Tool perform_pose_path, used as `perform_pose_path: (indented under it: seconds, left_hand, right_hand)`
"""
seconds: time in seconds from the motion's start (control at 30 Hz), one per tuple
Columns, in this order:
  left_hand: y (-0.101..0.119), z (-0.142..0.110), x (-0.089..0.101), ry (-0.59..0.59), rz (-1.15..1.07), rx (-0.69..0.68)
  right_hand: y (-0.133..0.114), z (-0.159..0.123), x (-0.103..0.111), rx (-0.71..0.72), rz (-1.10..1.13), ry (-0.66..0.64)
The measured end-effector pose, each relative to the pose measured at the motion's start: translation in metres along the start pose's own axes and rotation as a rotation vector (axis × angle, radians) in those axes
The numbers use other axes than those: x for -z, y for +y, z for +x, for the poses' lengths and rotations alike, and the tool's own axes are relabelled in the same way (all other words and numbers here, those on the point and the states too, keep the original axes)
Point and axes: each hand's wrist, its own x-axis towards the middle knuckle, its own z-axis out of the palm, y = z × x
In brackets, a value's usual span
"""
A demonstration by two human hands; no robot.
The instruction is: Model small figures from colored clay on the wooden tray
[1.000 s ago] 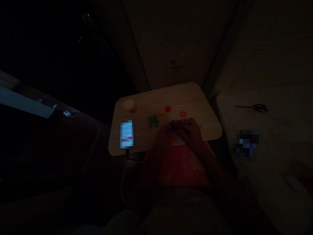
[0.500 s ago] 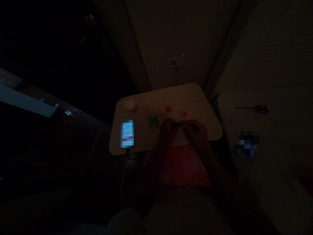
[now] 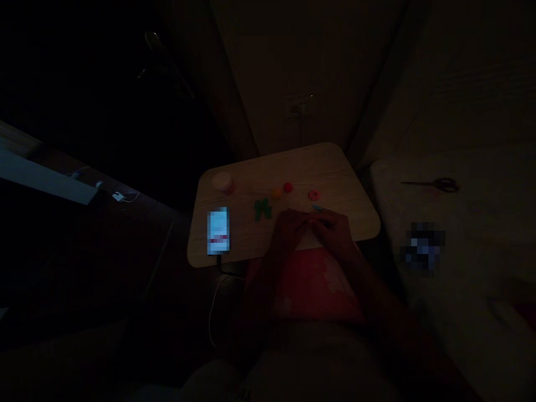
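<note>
In the dim head view, my left hand [image 3: 290, 228] and my right hand [image 3: 334, 228] meet over the near side of a small wooden table [image 3: 251, 245]. Their fingers are curled and pressed together; what lies between them is too dark to make out. A small light-blue piece [image 3: 317, 207] shows just beyond my right fingertips; whether it is held or lying there I cannot tell. Past the hands sit a pink flower-shaped ring [image 3: 314, 195], a red ball-like piece [image 3: 288, 187] and a yellow-orange piece [image 3: 276, 193]. Green pieces [image 3: 263, 209] lie left of my left hand.
A pale tub [image 3: 223, 182] stands at the table's far left, with a lit, blurred phone [image 3: 218, 230] and its cable nearer. Scissors [image 3: 439, 185] rest on the pale surface at right, beside a blurred-out object [image 3: 425, 247]. A wall socket [image 3: 300, 107] holds a plug.
My hands have drawn closer together, and my right hand has shifted slightly left and nearer. The light-blue piece now shows beyond the fingers. The things on the table keep their places.
</note>
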Motion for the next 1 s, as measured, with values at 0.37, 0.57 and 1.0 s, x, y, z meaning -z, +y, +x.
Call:
perform_pose_path:
  seconds: [0.37,0.57,1.0]
  left_hand:
    - [0.001,-0.001,0.008,0.348,-0.179,0.239]
    - [0.005,-0.001,0.008,0.307,-0.285,0.361]
    - [-0.003,0.005,0.003,0.371,-0.355,0.352]
  right_hand:
    - [-0.011,0.0,0.004,-0.183,0.146,0.214]
    - [-0.012,-0.003,0.004,-0.26,0.138,0.179]
    - [-0.006,0.0,-0.001,-0.216,0.13,0.255]
